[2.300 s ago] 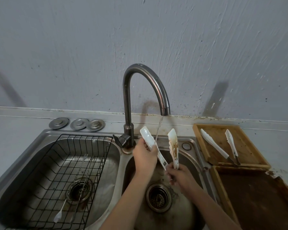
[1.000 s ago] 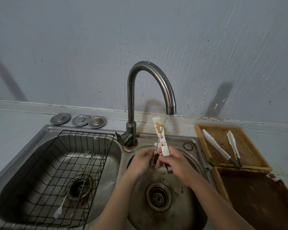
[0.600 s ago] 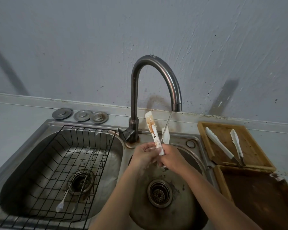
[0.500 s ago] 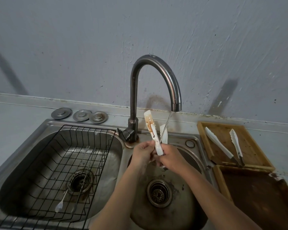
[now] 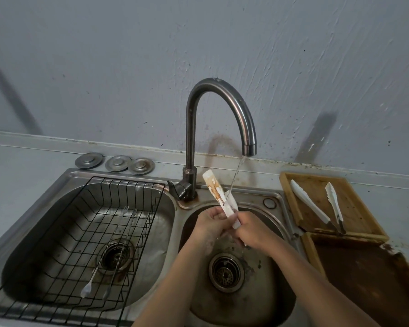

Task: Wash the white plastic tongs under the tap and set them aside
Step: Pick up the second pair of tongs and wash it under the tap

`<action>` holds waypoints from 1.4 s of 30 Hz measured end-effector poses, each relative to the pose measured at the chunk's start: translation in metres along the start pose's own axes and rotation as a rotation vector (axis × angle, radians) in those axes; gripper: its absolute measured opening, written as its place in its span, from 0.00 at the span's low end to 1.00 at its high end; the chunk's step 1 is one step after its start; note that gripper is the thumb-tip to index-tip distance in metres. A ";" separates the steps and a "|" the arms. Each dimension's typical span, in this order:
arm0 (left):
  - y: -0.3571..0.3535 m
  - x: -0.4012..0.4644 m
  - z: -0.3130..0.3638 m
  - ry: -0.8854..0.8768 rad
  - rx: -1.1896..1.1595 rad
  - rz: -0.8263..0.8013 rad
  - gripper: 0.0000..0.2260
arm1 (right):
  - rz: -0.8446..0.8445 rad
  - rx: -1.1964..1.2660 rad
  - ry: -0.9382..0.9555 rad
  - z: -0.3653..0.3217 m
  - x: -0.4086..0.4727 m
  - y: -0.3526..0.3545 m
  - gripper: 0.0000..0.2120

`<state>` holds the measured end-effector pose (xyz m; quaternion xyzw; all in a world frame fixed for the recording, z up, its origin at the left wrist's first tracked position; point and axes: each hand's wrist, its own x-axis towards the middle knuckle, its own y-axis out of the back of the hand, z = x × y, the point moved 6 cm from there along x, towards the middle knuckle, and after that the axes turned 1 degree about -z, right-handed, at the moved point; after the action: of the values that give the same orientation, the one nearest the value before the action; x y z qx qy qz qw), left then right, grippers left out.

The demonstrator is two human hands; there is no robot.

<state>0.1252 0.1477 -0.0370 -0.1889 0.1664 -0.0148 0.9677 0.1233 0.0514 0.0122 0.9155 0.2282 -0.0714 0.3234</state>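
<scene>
white plastic tongs [image 5: 219,195] | brown-stained, wet | tips tilted up-left, arms nearly together | frame centre, under tap [image 5: 222,119] stream, above right basin

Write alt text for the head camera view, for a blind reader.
Both hands, left hand and right hand, hold stained white tongs under the running tap over the right sink basin. A second pair of tongs lies on a wooden tray at right.

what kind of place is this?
Likely a worn home kitchen: a double steel sink with a running tap, a wire rack in one basin, and wooden trays alongside.
</scene>
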 end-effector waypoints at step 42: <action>0.002 -0.008 -0.019 0.303 -0.343 0.030 0.11 | -0.051 -0.340 -0.206 0.033 -0.039 0.032 0.08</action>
<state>0.1110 0.1434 -0.0520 -0.3438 0.3126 -0.0002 0.8855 0.1042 -0.0060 0.0149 0.8295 0.2258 -0.1331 0.4931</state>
